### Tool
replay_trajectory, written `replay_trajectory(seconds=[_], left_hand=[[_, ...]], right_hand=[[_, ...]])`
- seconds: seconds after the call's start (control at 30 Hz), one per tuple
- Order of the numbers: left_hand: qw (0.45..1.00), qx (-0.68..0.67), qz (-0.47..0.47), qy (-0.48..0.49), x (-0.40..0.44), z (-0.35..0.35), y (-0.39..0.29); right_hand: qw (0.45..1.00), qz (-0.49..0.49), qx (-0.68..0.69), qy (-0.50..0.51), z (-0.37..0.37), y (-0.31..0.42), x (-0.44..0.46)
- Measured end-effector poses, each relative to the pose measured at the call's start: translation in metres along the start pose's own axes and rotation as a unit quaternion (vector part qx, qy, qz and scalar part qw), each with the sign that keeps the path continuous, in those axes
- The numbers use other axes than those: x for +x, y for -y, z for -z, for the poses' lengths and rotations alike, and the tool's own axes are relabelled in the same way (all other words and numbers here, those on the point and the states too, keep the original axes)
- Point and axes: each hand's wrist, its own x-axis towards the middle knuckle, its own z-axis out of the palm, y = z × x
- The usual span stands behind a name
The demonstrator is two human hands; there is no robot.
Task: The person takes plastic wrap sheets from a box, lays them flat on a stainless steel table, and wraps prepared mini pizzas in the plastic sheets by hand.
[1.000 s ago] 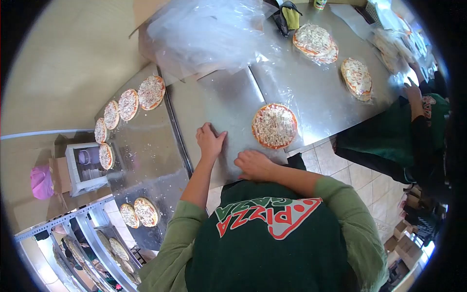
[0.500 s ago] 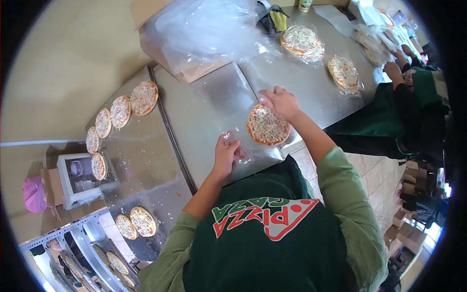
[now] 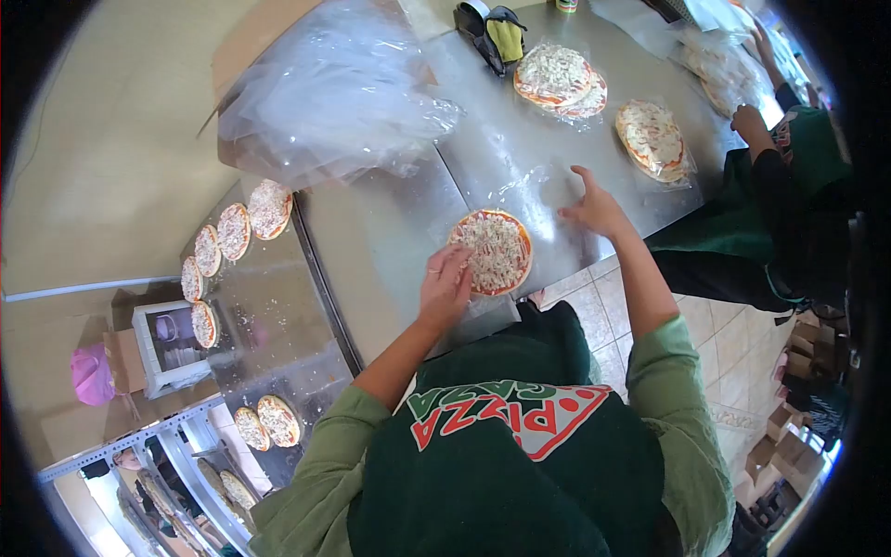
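Observation:
A round uncooked pizza [image 3: 497, 251] with shredded cheese and red sauce lies on the metal table in front of me. Against its near-left part rests my left hand [image 3: 447, 286], its slightly bent fingers lying over the pizza's edge; the thumb is hard to make out. My right hand [image 3: 596, 206] is in the air to the right of the pizza, fingers apart and nothing in it. Thin clear plastic glints around the pizza, but its outline is hard to follow.
A carton [image 3: 243, 58] overflowing with clear plastic bags [image 3: 339, 97] stands at the back. Bagged pizzas [image 3: 652, 139] lie at the right, near a co-worker's hand [image 3: 752, 125]. Unwrapped pizzas [image 3: 234, 230] line the left table, by a storage rack [image 3: 153, 434].
My left hand has let go of the crumpled clear plastic and moved up onto the pizza. My right hand has left the pizza and moved right, its fingers spreading. The view has shifted slightly.

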Motion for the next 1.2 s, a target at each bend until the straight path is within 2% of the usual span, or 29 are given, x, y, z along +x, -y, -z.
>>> replay_trajectory(seconds=[0.03,0.13,0.23,0.37,0.4,0.5,0.6,0.67,0.7,0.8,0.87,0.97,1.0,1.07,1.1,1.13,1.17,1.2], left_hand=[[0.999,0.035,0.001,0.027,0.002,0.004,0.001],[0.989,0.105,-0.005,0.103,0.013,0.004,0.003],[0.981,0.109,-0.022,0.159,0.024,-0.009,0.002],[0.980,0.100,-0.030,0.168,0.025,-0.017,0.008],[0.980,0.098,-0.029,0.169,0.023,-0.019,0.013],[0.986,-0.114,0.095,0.069,0.029,-0.013,0.024],[0.978,-0.118,0.101,-0.139,0.045,0.004,0.025],[1.000,-0.001,-0.031,0.000,0.053,0.015,0.021],[0.991,0.061,-0.097,0.069,0.055,0.018,0.021],[0.968,0.075,-0.180,0.156,0.055,-0.006,0.022],[0.977,0.085,-0.102,0.168,0.051,-0.010,0.030],[0.981,0.081,0.001,0.179,0.052,-0.008,0.033],[0.980,0.079,0.035,0.182,0.050,-0.006,0.034],[0.985,0.030,0.139,0.098,0.034,-0.008,0.048],[0.981,0.007,0.186,0.055,0.024,-0.013,0.056],[0.964,-0.125,0.233,-0.003,0.007,-0.022,0.064],[0.925,-0.255,0.274,-0.061,-0.010,-0.028,0.066],[0.824,-0.407,0.388,-0.075,-0.015,-0.016,0.046]], right_hand=[[1.000,0.014,0.011,-0.010,-0.004,-0.006,-0.006],[0.995,-0.043,0.042,-0.077,-0.011,-0.009,-0.028],[0.991,0.019,0.113,-0.065,-0.029,0.029,-0.056],[0.970,0.229,0.060,-0.053,-0.092,0.076,-0.087],[0.968,0.244,0.020,-0.060,-0.107,0.073,-0.088],[0.955,0.272,-0.101,-0.067,-0.144,0.061,-0.088],[0.940,0.265,-0.209,-0.056,-0.152,0.056,-0.097],[0.929,0.259,-0.259,-0.054,-0.149,0.070,-0.110],[0.926,0.267,-0.264,-0.039,-0.150,0.072,-0.113],[0.912,0.296,-0.284,-0.020,-0.157,0.075,-0.122],[0.895,0.320,-0.307,-0.042,-0.161,0.077,-0.127],[0.920,0.331,-0.206,0.046,-0.144,0.076,-0.123],[0.931,0.320,-0.174,0.001,-0.136,0.069,-0.116],[0.945,0.295,-0.106,-0.088,-0.118,0.057,-0.088],[0.957,0.219,-0.061,-0.178,-0.104,0.066,-0.078],[0.960,0.182,-0.068,-0.201,-0.098,0.051,-0.060],[0.986,0.115,0.013,-0.121,-0.094,0.040,-0.044],[0.994,0.047,0.095,-0.037,-0.091,0.030,-0.030]])
